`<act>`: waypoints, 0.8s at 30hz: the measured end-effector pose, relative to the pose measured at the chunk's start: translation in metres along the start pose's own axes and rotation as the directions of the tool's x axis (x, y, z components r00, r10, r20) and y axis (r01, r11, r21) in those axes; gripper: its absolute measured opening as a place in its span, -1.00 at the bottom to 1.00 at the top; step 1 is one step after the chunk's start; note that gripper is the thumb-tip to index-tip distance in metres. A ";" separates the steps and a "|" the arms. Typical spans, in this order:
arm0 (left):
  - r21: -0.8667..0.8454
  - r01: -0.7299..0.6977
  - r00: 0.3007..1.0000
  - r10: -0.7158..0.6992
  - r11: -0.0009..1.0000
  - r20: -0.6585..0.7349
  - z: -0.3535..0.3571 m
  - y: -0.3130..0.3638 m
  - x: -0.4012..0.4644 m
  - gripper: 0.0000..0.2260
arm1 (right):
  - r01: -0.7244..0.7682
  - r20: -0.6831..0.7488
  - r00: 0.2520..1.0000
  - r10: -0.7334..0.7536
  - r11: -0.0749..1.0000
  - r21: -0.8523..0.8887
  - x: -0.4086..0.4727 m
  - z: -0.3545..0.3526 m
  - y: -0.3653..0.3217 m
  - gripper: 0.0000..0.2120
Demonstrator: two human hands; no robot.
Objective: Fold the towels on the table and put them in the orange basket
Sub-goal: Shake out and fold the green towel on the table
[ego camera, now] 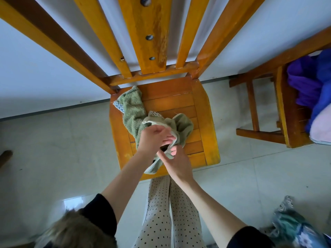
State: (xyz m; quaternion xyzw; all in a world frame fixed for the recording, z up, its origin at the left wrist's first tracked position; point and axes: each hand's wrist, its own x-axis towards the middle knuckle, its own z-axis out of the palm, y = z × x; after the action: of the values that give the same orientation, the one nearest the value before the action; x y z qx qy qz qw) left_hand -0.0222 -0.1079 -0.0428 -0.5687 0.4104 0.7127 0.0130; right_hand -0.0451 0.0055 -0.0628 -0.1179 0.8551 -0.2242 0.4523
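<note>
towel [133,111]: crumpled on chair [204,111] seat
left hand [152,138]: gripping towel
right hand [176,162]: pinching towel edge

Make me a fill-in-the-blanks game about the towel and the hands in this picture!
1. The towel is the colour ____.
2. The towel lies on the wooden seat of a ____.
3. The left hand and the right hand both hold the ____.
4. The purple and blue cloth is piled on another chair on the ____ side of the picture.

Missing words: green; chair; towel; right
</note>
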 end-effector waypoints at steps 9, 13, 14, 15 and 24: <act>-0.190 -0.059 0.996 0.046 0.980 -0.074 -0.009 0.032 -0.011 -0.92 | -0.182 -0.247 0.945 0.216 0.971 0.156 0.020 0.001 0.002 -0.92; -0.301 -0.088 0.983 0.033 0.950 -0.181 -0.039 0.045 -0.014 -0.94 | -0.175 -0.341 0.916 0.212 0.975 0.137 0.008 -0.021 0.025 -0.89; -0.296 -0.104 0.980 0.046 0.950 -0.196 -0.045 0.046 -0.017 -0.93 | -0.179 -0.363 0.906 0.216 0.975 0.134 0.003 -0.029 0.030 -0.89; -0.295 -0.116 0.977 0.056 0.948 -0.207 -0.049 0.047 -0.021 -0.93 | -0.182 -0.378 0.899 0.221 0.974 0.138 -0.001 -0.036 0.033 -0.87; -0.070 -0.035 0.975 0.019 0.997 -0.220 -0.058 0.049 -0.070 -0.88 | 0.060 -0.300 0.944 0.138 0.821 0.567 -0.054 -0.122 -0.016 -0.89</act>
State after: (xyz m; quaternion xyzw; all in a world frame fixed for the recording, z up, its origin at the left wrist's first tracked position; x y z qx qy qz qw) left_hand 0.0249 -0.1436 0.0411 -0.6384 0.3904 0.6603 -0.0630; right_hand -0.1156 0.0475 0.0440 0.0792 0.8144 -0.4757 0.3228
